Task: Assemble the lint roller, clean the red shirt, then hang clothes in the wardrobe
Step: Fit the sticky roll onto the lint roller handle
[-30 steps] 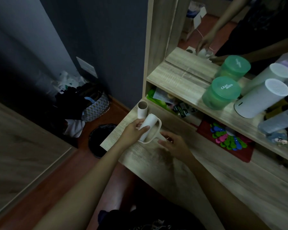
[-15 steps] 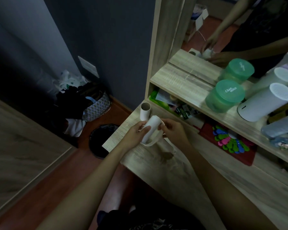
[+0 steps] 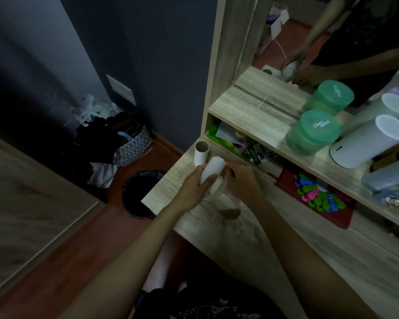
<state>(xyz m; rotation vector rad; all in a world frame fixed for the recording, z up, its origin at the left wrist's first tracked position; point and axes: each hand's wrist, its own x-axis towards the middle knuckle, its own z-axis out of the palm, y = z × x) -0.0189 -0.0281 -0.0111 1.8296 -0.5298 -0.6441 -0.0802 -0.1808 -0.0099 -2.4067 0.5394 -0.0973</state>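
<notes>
So the white lint roller [image 3: 213, 172] was gripped round its roll by the left hand [image 3: 192, 188] and held at the handle side by the curled right hand [image 3: 243, 180], over the left end of the desk [image 3: 251, 240], with a cardboard tube [image 3: 201, 156] stood upright just behind it.

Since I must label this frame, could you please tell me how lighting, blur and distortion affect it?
Head view: dim and underexposed, the bin corner nearly black. The white lint roller stands out between the left hand and right hand, its edges slightly soft. The wide-angle lens slants and bows the shelf, and the green tub looks soft.
</notes>
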